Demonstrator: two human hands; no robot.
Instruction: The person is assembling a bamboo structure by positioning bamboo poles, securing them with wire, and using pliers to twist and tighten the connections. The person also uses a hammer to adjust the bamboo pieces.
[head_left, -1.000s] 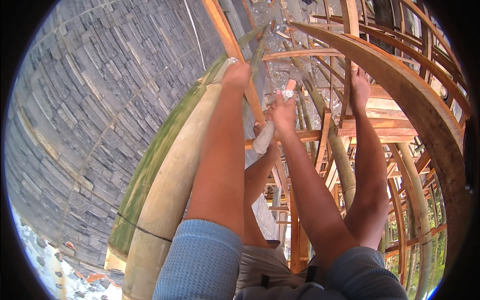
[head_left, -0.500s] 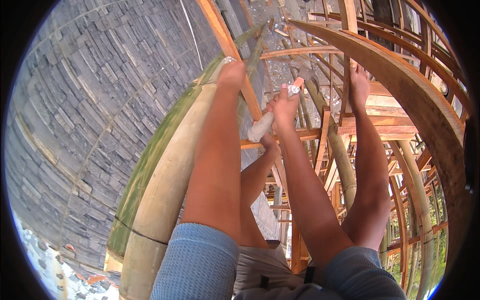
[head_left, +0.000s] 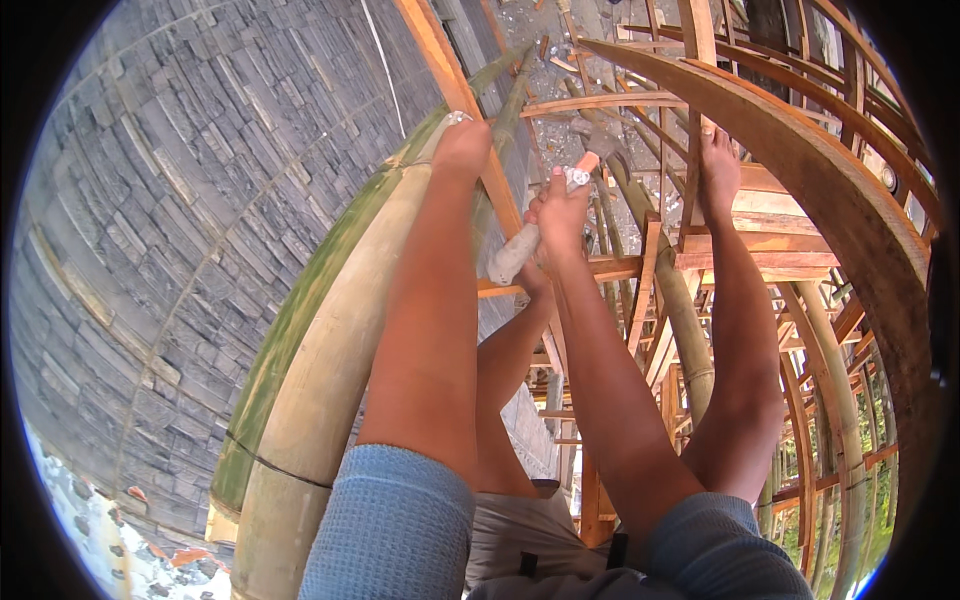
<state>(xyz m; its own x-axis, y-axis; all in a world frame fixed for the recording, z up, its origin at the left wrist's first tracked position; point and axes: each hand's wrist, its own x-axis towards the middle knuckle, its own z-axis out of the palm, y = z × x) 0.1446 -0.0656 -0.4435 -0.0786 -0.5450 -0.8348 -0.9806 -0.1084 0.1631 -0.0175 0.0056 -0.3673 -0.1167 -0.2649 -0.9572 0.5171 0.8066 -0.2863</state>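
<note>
My left hand (head_left: 463, 150) is closed on a long wooden batten (head_left: 434, 48) beside the top of thick bamboo poles. Its fingertips are mostly hidden, and a small whitish patch shows at its far side. My right hand (head_left: 563, 215) grips a hammer (head_left: 514, 255) by its pale, thick handle. White wrapping shows near the thumb. The dark hammer head (head_left: 597, 138) points away from me, to the right of the batten and apart from it. A green bamboo pole (head_left: 285, 375) and a tan bamboo pole (head_left: 335, 350) run along my left forearm.
A grey stone-clad wall (head_left: 190, 200) fills the left. My right foot (head_left: 718, 170) braces against an upright timber by stacked planks (head_left: 765, 225); my left foot is partly hidden behind the hammer. A large curved timber (head_left: 800, 130) arches at right. Bamboo and wooden scaffolding drops away below.
My right hand and the hammer have shifted slightly left. My left hand stays in place on the batten.
</note>
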